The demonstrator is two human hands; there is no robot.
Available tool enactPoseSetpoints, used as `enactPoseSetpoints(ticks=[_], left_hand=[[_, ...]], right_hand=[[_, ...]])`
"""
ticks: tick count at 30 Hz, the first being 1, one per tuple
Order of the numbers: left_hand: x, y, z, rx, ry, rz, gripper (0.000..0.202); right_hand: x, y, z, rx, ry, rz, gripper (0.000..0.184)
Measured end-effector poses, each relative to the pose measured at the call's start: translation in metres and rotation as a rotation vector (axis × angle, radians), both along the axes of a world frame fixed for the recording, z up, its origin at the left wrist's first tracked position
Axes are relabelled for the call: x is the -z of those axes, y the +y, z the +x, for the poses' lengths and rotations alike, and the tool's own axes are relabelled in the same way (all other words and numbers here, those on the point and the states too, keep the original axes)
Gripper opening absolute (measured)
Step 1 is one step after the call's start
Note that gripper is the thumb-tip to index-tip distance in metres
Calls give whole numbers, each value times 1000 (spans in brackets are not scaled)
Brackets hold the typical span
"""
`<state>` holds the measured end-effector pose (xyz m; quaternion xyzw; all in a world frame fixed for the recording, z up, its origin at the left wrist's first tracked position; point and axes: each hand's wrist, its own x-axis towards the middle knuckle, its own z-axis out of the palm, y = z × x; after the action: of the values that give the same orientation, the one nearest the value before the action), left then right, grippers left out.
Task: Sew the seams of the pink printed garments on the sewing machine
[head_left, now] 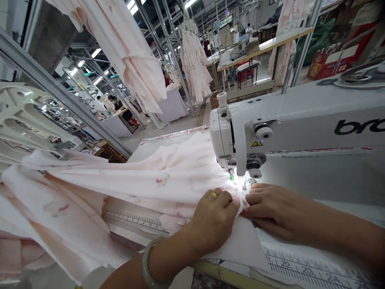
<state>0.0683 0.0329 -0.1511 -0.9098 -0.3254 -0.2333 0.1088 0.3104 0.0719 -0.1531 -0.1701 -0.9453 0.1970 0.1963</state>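
Pale pink fabric (180, 180) with small printed figures lies over the sewing machine's bed and hangs down on the left. Its edge runs under the lit needle area of the white sewing machine (240, 132). My left hand (213, 220), with a ring and a bangle, is closed on the fabric just in front of the needle. Close beside it, my right hand (270, 208) has its fingers pressed together on the same fabric edge, right of the presser foot. The fingertips of both hands partly hide the seam.
A measuring tape strip (303, 269) runs along the table's front edge. At left stands a cream plastic frame (27, 120) beside a slanting metal rail (60, 88). Pink cloth (132, 60) hangs overhead. Farther back are work tables (267, 48) and a person (120, 108).
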Motion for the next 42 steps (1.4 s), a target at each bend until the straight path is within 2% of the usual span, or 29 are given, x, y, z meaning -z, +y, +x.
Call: enactPoseSetpoints(ticks=[3, 7, 10, 14, 19, 22, 25, 29, 32, 39, 42], left_hand=[[2, 2, 1, 2, -2, -53, 29], [0, 6, 1, -1, -7, -206, 25], [0, 7, 2, -5, 67, -281, 21], [3, 2, 2, -9, 149, -205, 19], [9, -4, -2, -34, 88, -9, 26], [12, 0, -7, -9, 100, -56, 29], [12, 13, -9, 9, 140, -150, 29], [6, 41, -12, 75, 185, -251, 26], [1, 54, -13, 105, 208, -285, 25], [4, 45, -9, 29, 212, -173, 25], [7, 43, -7, 36, 264, -156, 24]], right_hand=[[0, 0, 0, 0, 4, -17, 33], [1, 0, 0, -1, -5, -33, 32], [1, 0, 2, -13, -20, -51, 31], [0, 3, 5, 36, 40, -12, 33], [8, 12, 6, 200, 166, 268, 29], [15, 15, 5, 199, 121, 331, 31], [21, 18, 4, 208, 102, 386, 36], [25, 20, 4, 310, 119, 468, 33], [28, 22, 6, 369, 104, 467, 31], [41, 22, 8, 344, 122, 449, 31], [40, 20, 4, 350, 135, 453, 34]])
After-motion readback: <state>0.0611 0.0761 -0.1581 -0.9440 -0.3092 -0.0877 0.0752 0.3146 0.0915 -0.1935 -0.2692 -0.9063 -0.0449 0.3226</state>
